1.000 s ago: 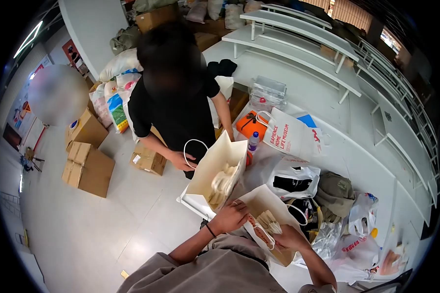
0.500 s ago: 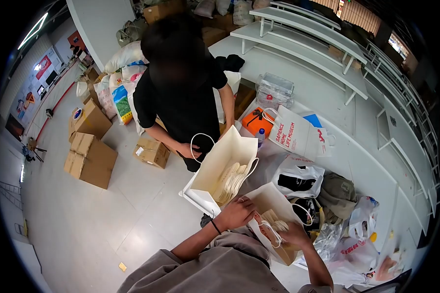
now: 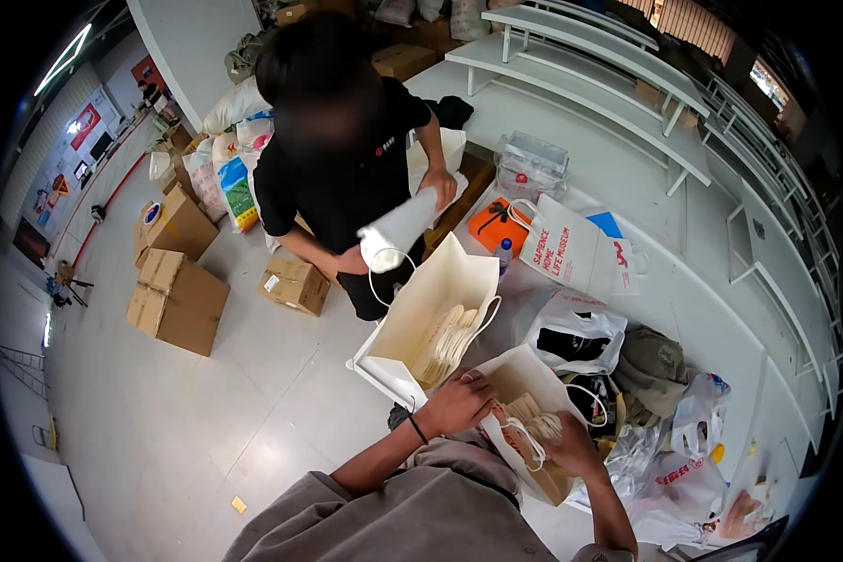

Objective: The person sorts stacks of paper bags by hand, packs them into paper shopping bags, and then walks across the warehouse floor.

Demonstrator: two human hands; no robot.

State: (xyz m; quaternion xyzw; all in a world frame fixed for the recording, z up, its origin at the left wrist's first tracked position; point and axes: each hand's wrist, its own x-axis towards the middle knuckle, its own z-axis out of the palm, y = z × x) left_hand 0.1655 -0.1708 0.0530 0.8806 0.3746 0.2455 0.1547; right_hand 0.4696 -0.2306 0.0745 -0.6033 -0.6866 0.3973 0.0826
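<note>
My left hand (image 3: 461, 403) is closed on the rim of a white paper bag (image 3: 515, 375) standing close in front of me. Inside that bag my right hand (image 3: 573, 445) grips a bundle of cream, finger-shaped pieces (image 3: 537, 423) that look like knitted gloves; its fingertips are partly hidden. White cord handles hang at the bag's near side. Just beyond stands a larger open paper bag (image 3: 403, 351) holding a stack of similar cream gloves (image 3: 454, 339). Across from me a person in black (image 3: 337, 178) holds a white folded item (image 3: 398, 228) in both hands.
To the right lie plastic bags (image 3: 576, 332), a grey-green cloth (image 3: 651, 365) and a flat printed paper bag (image 3: 571, 245). An orange box (image 3: 498, 225), a bottle (image 3: 504, 251) and clear containers (image 3: 531, 167) sit behind. Cardboard boxes (image 3: 180, 304) stand on the floor at left.
The other person has lifted a white folded item above the larger bag and leaned back slightly. My hands stay at the near bag, the right one shifting slightly around the cream bundle.
</note>
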